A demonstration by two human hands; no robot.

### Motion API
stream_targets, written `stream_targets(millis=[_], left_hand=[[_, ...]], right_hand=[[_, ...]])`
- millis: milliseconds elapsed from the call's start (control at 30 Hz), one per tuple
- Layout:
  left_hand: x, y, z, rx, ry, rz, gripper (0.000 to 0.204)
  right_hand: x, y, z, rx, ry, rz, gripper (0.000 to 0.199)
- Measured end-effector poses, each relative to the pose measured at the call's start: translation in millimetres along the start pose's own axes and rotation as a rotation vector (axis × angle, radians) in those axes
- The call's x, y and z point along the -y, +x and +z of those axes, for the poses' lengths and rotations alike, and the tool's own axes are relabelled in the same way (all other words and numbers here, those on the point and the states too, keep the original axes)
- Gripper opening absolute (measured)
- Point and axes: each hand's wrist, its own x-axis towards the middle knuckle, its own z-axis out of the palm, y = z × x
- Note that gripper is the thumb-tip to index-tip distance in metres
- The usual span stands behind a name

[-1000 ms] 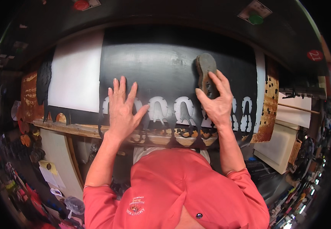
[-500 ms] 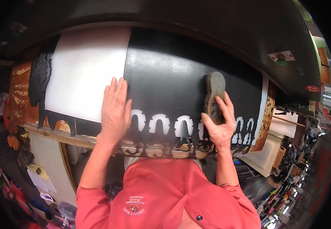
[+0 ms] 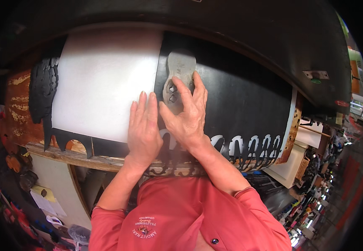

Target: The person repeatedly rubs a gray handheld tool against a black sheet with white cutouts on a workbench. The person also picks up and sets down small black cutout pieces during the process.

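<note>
A sole-shaped metal cutting die (image 3: 182, 62) rests or hovers just over the left part of a black sheet (image 3: 240, 96); I cannot tell whether it touches. My right hand (image 3: 188, 115) grips the die's edges, thumb on its left side and fingers on its top and right. Two small holes show in the die. The black sheet lies on a white board (image 3: 106, 79), and a row of arched cutouts runs along its near edge. My left hand (image 3: 144, 131) lies flat, fingers stretched, over the border of board and sheet, right beside my right hand.
A dark machine beam (image 3: 248, 29) with a button plate spans the far side above the board. Stacked black cut pieces (image 3: 44, 94) lie at the left end. A wooden edge (image 3: 76, 161) runs along the near side. Cluttered shoes and materials stand at the far right.
My right hand has carried the die leftward and turned it so its flat face shows. My left hand has shifted right, and the black sheet's left edge now lies farther right on the board.
</note>
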Motion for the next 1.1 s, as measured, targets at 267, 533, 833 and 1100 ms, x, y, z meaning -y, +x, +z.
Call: stream_targets(millis=[267, 533, 833, 1100], left_hand=[[-1, 2, -1, -0.012, -0.04, -0.017, 0.071], [0, 4, 0, -0.021, -0.08, -0.016, 0.068], [-32, -41, -52, -0.012, -0.493, 0.11, 0.019], [-52, -78, -6, -0.045, -0.254, 0.256, 0.017]], right_hand=[[-1, -4, 11, 0.028, -0.037, -0.047, 0.066], [1, -4, 4, 0.087, 0.009, 0.009, 0.075], [-33, -51, -73, 0.146, 0.226, -0.257, 0.068], [-38, -50, -94, -0.155, 0.383, 0.009, 0.03]])
